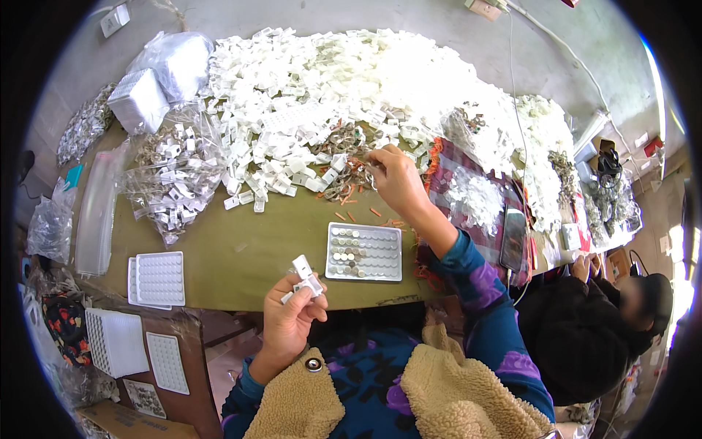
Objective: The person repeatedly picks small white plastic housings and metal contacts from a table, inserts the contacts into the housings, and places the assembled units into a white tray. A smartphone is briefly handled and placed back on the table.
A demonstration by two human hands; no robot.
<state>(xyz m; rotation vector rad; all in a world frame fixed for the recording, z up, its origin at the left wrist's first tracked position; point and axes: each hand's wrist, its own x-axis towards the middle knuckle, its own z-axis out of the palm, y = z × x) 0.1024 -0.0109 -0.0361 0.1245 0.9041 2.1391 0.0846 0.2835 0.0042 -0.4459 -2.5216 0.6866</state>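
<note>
Close to my body, my left hand (pixel 287 327) is closed around a few small white plastic casings (pixel 310 286), which stick out between thumb and fingers. My right hand (pixel 399 178) reaches forward to a heap of small grey and orange parts (pixel 352 150), fingertips pinched together at its edge; what they hold, if anything, is too small to make out. Between my hands and nearer to me lies a white compartment tray (pixel 382 260); small round pieces fill part of its left side. Several orange slivers (pixel 375 212) are scattered on the green cloth just beyond it.
A large mound of white casings (pixel 278 80) covers the back of the table. A plastic bag of casings (pixel 175 183) and stacked trays (pixel 159 279) lie left. On the right are a plaid cloth (pixel 468 161), a phone (pixel 513 238) and a seated person in dark clothes (pixel 578 336).
</note>
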